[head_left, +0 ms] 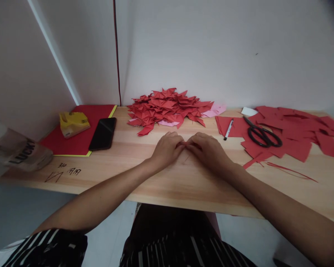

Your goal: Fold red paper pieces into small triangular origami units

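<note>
My left hand (168,149) and my right hand (207,150) meet over the middle of the wooden table. Both are closed, fingertips pinching a small piece of red paper (186,143) between them. Most of that paper is hidden by my fingers, so its folded shape does not show. Just beyond my hands lies a heap of folded red paper pieces (167,105), with some pink paper (215,110) at its right edge and under it.
On the right, black-handled scissors (263,136) and a marker (228,129) lie on red paper sheets (292,142). Leftward are a phone (102,133), a yellow packet (74,124), a red sheet (55,142) and a clear container (25,152). A wall (225,48) stands behind the table (156,189).
</note>
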### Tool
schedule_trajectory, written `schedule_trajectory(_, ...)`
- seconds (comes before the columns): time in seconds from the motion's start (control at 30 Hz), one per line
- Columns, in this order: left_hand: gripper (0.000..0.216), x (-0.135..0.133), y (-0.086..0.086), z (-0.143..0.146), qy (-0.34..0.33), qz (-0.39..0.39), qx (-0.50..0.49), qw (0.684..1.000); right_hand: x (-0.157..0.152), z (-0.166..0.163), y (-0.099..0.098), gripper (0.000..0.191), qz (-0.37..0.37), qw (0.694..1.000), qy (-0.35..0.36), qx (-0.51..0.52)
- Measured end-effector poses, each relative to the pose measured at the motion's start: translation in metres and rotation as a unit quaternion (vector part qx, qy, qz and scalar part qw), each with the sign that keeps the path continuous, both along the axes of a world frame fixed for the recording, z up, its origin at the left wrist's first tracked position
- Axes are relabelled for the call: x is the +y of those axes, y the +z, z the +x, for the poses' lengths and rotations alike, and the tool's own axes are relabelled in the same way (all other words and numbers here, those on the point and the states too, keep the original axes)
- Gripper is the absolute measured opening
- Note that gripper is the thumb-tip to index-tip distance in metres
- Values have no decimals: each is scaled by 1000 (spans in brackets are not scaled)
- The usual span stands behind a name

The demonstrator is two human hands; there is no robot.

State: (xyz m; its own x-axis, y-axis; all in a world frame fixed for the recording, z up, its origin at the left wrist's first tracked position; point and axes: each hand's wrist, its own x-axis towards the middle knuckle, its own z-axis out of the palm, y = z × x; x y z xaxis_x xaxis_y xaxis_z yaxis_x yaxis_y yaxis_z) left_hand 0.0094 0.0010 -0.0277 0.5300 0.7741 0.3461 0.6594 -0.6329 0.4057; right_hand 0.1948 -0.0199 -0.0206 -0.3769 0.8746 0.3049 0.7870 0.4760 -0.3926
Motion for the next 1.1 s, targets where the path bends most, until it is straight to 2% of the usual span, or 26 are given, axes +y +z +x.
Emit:
schedule_trajectory(0.1,12,1,1,0,5,-37,-17,999,3,-1,2,16,-28,1000,-8,8)
schedule_trajectory(0.3,10,3,4,3,34,-52,5,998,9,-3,2,13,-40,998,-31,-31)
schedule_trajectory(0.6,11,10,24,10,68,-126,53,988,10,-4,2,5,-54,998,-33,-27)
schedule_trajectory(0.87,9,15,20,9,75,-135,44,987,11,-4,6,7,-73,996,-44,-24)
schedule_trajectory(1.1,10,20,21,7,66,-149,22,986,9,-4,4,10,-52,995,-62,-61)
